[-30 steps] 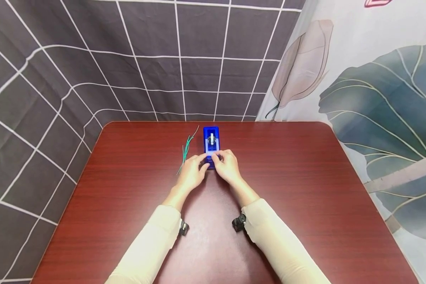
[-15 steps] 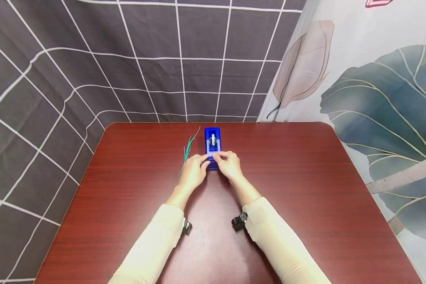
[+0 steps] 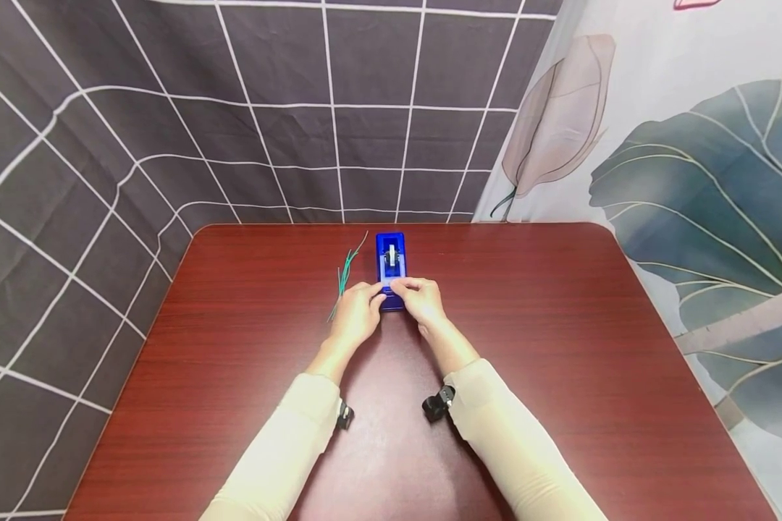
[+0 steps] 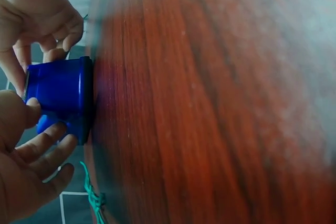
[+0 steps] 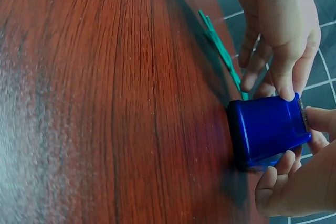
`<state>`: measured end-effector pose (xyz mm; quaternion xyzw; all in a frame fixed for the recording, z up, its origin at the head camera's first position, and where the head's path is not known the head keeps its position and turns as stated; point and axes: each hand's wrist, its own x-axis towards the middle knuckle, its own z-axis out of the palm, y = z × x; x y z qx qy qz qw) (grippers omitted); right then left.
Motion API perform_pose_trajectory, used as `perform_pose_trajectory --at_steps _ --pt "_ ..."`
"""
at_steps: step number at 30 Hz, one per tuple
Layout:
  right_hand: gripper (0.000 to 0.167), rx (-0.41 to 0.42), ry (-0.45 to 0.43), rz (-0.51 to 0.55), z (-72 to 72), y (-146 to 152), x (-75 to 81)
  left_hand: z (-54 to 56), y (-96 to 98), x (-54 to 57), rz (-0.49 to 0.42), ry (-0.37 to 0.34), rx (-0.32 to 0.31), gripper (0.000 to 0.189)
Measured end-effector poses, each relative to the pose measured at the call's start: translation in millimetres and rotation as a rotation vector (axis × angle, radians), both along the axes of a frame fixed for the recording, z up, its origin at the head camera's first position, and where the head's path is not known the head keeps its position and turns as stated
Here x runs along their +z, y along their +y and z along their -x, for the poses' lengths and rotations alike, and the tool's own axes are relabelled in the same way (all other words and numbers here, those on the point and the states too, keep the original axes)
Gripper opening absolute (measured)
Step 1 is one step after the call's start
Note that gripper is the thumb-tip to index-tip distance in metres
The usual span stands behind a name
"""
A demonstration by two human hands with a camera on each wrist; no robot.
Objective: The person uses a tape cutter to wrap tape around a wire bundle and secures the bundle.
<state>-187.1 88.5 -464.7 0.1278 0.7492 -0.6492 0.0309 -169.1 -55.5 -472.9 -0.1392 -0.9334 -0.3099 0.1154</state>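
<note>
A blue tape dispenser [image 3: 391, 246] stands at the far middle of the table, its roll of tape [image 3: 392, 255] in the centre. My left hand [image 3: 355, 311] holds its near left side, with the thumb on the near face and the other fingers loosely bent beside it. On the near right, my right hand [image 3: 422, 300] grips the dispenser's front end. In the right wrist view, the right thumb [image 5: 319, 119] lies at the toothed cutter edge [image 5: 303, 113], and several fingers curl along the side. Whether a strip of tape is between the fingertips cannot be seen.
Thin green strands [image 3: 345, 271], perhaps twist ties or wires, lie left of the dispenser, close to the left hand. The brown wooden table [image 3: 528, 304] ends at a dark checked curtain [image 3: 287, 137] behind. A leaf-patterned curtain [image 3: 691, 181] hangs at the right.
Both hands stay at the dispenser's near end, with only slight finger movement. The whole view has shifted a little; dispenser and strands otherwise look the same.
</note>
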Motion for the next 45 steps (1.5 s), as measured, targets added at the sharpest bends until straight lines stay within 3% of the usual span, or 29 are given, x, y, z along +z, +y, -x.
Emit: perform_pose_trajectory --at_steps 10,18,26,34,39,45 --pt "0.03 -0.043 -0.019 0.188 1.0 2.0 1.0 0.6 3.0 7.1 0.092 -0.001 -0.007 0.028" --pt "0.026 -0.073 0.029 0.113 -1.7 0.4 -2.5 2.4 2.2 3.7 0.084 -0.038 -0.017 0.032" --pt "0.024 -0.053 0.017 0.1 -6.6 -0.2 -2.5 4.6 -1.0 0.2 0.046 -0.038 -0.019 0.031" --pt "0.023 -0.036 0.066 0.101 -15.1 -0.8 -2.6 3.9 -1.7 0.1 0.045 -0.056 -0.017 0.032" --pt "0.019 -0.074 0.133 0.056 -20.9 -2.9 -5.7 3.3 -2.1 0.6 0.046 -0.079 -0.008 0.032" --pt "0.019 -0.122 0.153 0.028 -24.3 -5.7 -7.5 3.5 -2.0 1.5 0.054 -0.077 -0.002 0.032"
